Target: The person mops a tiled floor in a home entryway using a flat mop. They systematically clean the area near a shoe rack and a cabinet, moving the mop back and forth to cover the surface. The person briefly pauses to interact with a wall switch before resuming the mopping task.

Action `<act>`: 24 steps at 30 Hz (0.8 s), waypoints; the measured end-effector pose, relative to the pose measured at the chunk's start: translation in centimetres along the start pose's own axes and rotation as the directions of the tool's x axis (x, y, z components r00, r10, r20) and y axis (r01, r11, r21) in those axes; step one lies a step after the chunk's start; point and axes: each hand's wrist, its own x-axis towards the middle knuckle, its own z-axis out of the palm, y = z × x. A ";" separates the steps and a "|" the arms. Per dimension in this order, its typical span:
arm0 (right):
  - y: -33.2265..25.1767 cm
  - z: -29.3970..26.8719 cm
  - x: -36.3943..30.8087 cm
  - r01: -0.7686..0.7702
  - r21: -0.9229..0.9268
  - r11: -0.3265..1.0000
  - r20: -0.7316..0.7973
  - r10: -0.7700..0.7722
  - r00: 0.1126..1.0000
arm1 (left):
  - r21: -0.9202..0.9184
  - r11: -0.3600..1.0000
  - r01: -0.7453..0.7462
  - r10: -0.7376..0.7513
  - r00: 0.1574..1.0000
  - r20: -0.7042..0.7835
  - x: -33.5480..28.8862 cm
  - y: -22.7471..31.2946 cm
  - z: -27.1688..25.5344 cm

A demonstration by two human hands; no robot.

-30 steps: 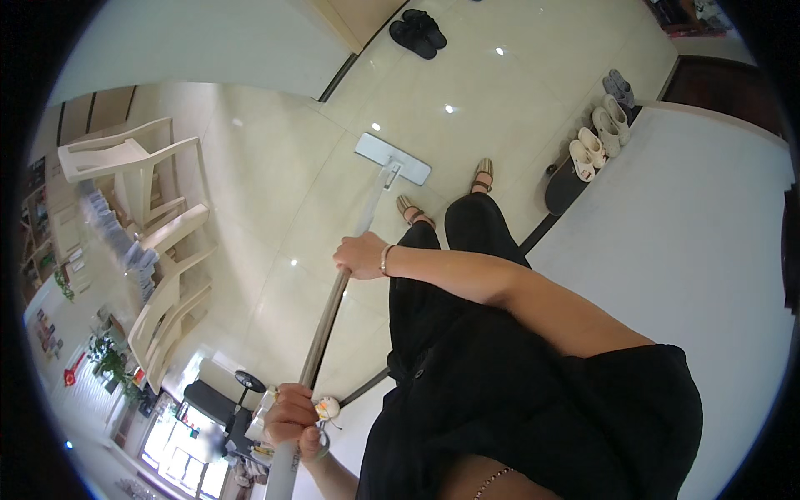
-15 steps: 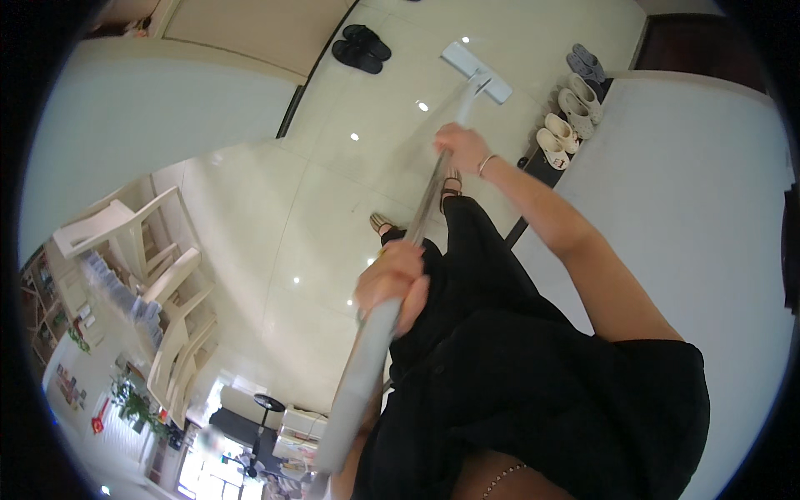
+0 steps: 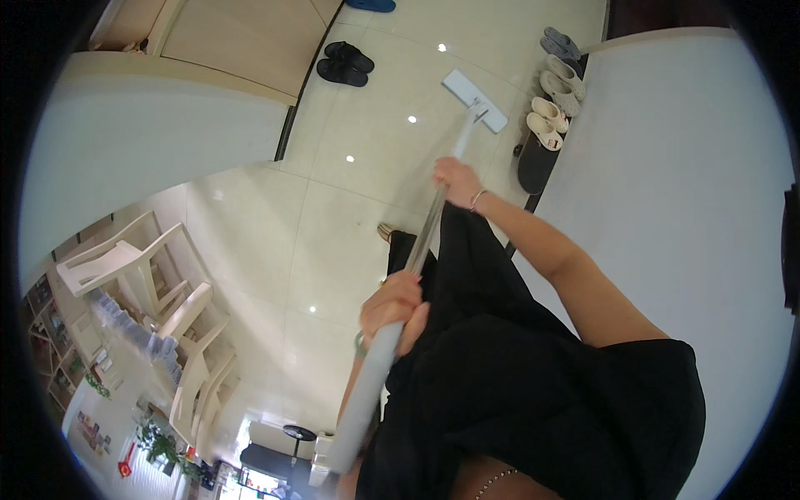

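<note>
A long-handled flat mop (image 3: 371,367) slants across the middle of the view, its thick light-grey grip near my body and its pale rectangular head (image 3: 476,100) on the glossy tiles. Fingers wrapped around the pole, my left hand (image 3: 393,308) holds it where the grip meets the thinner metal section. Farther down, my right hand (image 3: 457,180) is closed on the shaft, not far above the head. A bracelet circles the right wrist. One sandalled foot (image 3: 386,232) shows past my black trousers; the other is hidden.
Black slippers (image 3: 345,64) lie at the far left beside a cabinet (image 3: 242,42). Along the right wall (image 3: 658,167), clogs and slippers (image 3: 547,122) stand in a row by a dark skateboard (image 3: 537,169). Wooden chairs (image 3: 200,392) stand at the left, a fan (image 3: 299,433) lower down.
The mop, both hands and the view have shifted slightly. The shoes at the right now sit farther left in view, more of the skateboard shows, and one foot has become hidden.
</note>
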 end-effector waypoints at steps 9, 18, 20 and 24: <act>-22.7 10.2 -3.9 0.064 0.241 0.969 0.178 -0.109 0.978 | 0.205 0.951 0.231 -0.200 0.966 -0.162 -11.3 15.2 -10.5; -29.1 8.8 -0.8 0.057 0.368 0.928 0.574 -0.275 0.772 | 0.263 0.930 0.255 -0.209 0.959 -0.193 -9.7 19.7 -11.2; -27.9 6.7 0.1 0.084 0.363 0.928 0.594 -0.299 0.746 | 0.199 0.952 0.234 -0.170 0.940 -0.296 -7.9 18.9 -8.9; -23.7 2.2 2.7 0.101 0.239 0.966 0.598 -0.229 0.768 | 0.137 0.980 0.147 -0.097 0.944 -0.316 -4.8 15.4 -7.5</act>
